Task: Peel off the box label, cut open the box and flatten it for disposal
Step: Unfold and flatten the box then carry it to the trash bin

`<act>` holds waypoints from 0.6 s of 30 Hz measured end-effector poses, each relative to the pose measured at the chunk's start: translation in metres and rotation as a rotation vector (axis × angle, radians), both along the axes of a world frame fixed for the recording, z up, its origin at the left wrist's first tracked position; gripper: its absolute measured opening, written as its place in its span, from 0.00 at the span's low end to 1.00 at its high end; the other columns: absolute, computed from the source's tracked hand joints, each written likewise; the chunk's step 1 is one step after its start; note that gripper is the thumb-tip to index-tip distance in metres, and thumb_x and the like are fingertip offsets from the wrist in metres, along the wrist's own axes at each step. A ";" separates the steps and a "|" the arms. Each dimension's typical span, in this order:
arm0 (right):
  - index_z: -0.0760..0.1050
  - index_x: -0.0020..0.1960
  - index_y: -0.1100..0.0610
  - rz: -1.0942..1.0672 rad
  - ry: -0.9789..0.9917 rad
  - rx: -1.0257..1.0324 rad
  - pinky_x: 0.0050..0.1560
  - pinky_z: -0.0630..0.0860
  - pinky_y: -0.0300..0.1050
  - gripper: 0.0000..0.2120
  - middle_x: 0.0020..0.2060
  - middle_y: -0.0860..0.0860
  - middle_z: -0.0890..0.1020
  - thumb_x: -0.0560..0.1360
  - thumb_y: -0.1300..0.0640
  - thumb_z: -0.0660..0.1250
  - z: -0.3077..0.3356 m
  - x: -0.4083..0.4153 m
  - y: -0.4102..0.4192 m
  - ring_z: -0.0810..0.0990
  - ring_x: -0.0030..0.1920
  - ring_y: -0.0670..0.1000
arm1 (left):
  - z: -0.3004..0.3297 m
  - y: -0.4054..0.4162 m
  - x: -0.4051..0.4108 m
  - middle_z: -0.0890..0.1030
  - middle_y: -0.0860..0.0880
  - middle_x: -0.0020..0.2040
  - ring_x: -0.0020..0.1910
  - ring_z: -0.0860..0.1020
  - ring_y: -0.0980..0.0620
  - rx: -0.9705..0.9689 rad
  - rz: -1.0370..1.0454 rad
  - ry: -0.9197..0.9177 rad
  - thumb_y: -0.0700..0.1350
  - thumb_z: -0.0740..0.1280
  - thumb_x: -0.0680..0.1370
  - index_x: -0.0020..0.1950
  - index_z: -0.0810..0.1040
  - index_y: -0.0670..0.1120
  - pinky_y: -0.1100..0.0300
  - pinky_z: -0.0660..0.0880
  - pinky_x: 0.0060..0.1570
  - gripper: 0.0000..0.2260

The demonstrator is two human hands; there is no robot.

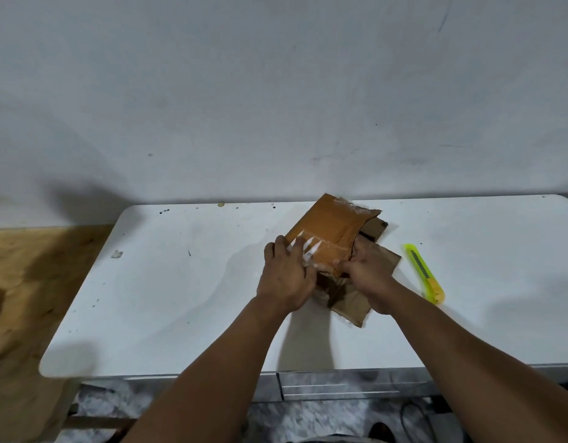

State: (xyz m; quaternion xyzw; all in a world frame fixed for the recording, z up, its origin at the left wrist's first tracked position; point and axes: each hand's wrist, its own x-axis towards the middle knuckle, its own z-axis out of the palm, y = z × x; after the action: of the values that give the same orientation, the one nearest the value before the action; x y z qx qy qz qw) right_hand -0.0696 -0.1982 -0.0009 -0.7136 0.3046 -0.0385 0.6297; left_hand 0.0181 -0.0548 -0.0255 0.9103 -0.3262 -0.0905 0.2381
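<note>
A brown cardboard box point(332, 230), cut open and mostly collapsed, lies on the white table point(167, 282) near the back edge. Its flaps spread toward me and to the right. Clear tape and a scrap of white label point(308, 252) cling to its left edge. My left hand point(286, 276) presses flat on that left edge, fingers spread over the tape. My right hand point(369, 276) grips the near edge of the top panel, fingers curled around the cardboard. A yellow-green utility knife point(423, 273) lies on the table to the right of the box, untouched.
A white wall rises right behind the table. A small scrap point(116, 254) lies on the left part of the tabletop. Bare wooden floor shows to the left, and drawers point(340, 386) sit under the table's front edge.
</note>
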 end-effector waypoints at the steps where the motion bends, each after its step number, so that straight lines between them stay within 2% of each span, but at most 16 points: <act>1: 0.71 0.60 0.39 -0.004 0.005 0.018 0.55 0.78 0.49 0.21 0.53 0.44 0.83 0.77 0.64 0.65 0.000 0.000 0.000 0.81 0.55 0.49 | -0.002 0.002 0.001 0.66 0.40 0.70 0.67 0.63 0.40 0.004 -0.017 -0.012 0.55 0.50 0.76 0.80 0.61 0.48 0.48 0.63 0.71 0.32; 4: 0.73 0.52 0.35 -0.033 0.030 0.044 0.57 0.78 0.57 0.20 0.51 0.44 0.84 0.75 0.62 0.66 0.002 0.003 0.004 0.82 0.54 0.51 | -0.010 0.004 0.005 0.65 0.38 0.72 0.67 0.64 0.39 -0.004 -0.038 -0.055 0.53 0.49 0.77 0.80 0.60 0.47 0.49 0.63 0.72 0.31; 7: 0.74 0.53 0.36 -0.105 0.025 0.068 0.57 0.79 0.59 0.18 0.50 0.44 0.85 0.71 0.58 0.68 0.000 0.005 0.008 0.83 0.53 0.52 | -0.011 0.004 0.006 0.61 0.38 0.77 0.74 0.58 0.36 -0.022 -0.057 -0.043 0.50 0.51 0.79 0.81 0.59 0.47 0.46 0.60 0.75 0.29; 10: 0.74 0.56 0.43 -0.200 0.012 0.173 0.57 0.78 0.59 0.17 0.50 0.47 0.85 0.71 0.59 0.69 0.000 0.008 0.016 0.83 0.53 0.53 | -0.015 0.007 0.006 0.58 0.40 0.81 0.81 0.48 0.36 -0.130 -0.073 0.005 0.43 0.55 0.82 0.81 0.59 0.44 0.47 0.51 0.80 0.26; 13: 0.75 0.54 0.51 -0.243 0.062 0.251 0.57 0.78 0.60 0.11 0.49 0.51 0.85 0.72 0.60 0.68 0.002 0.010 0.026 0.83 0.51 0.57 | -0.017 0.010 0.004 0.56 0.42 0.82 0.82 0.43 0.39 -0.274 -0.031 0.074 0.42 0.52 0.81 0.80 0.60 0.44 0.47 0.50 0.80 0.26; 16: 0.78 0.52 0.53 -0.250 0.101 0.275 0.53 0.77 0.56 0.08 0.49 0.53 0.85 0.74 0.61 0.66 0.005 0.013 0.033 0.84 0.51 0.56 | -0.015 0.012 0.002 0.50 0.45 0.83 0.82 0.42 0.44 -0.390 0.007 0.141 0.35 0.53 0.82 0.82 0.57 0.47 0.56 0.50 0.76 0.27; 18: 0.79 0.52 0.56 -0.256 0.100 0.286 0.43 0.75 0.49 0.08 0.48 0.53 0.86 0.75 0.61 0.65 0.006 0.016 0.036 0.85 0.48 0.55 | -0.016 0.014 0.004 0.45 0.46 0.84 0.82 0.42 0.48 -0.416 0.025 0.197 0.34 0.54 0.82 0.83 0.51 0.46 0.61 0.50 0.74 0.29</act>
State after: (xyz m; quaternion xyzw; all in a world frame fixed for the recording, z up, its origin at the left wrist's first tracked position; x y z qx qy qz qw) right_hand -0.0540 -0.1626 0.0053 -0.5734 0.4262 -0.0391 0.6986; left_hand 0.0224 -0.0405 -0.0418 0.8323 -0.3019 -0.1068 0.4526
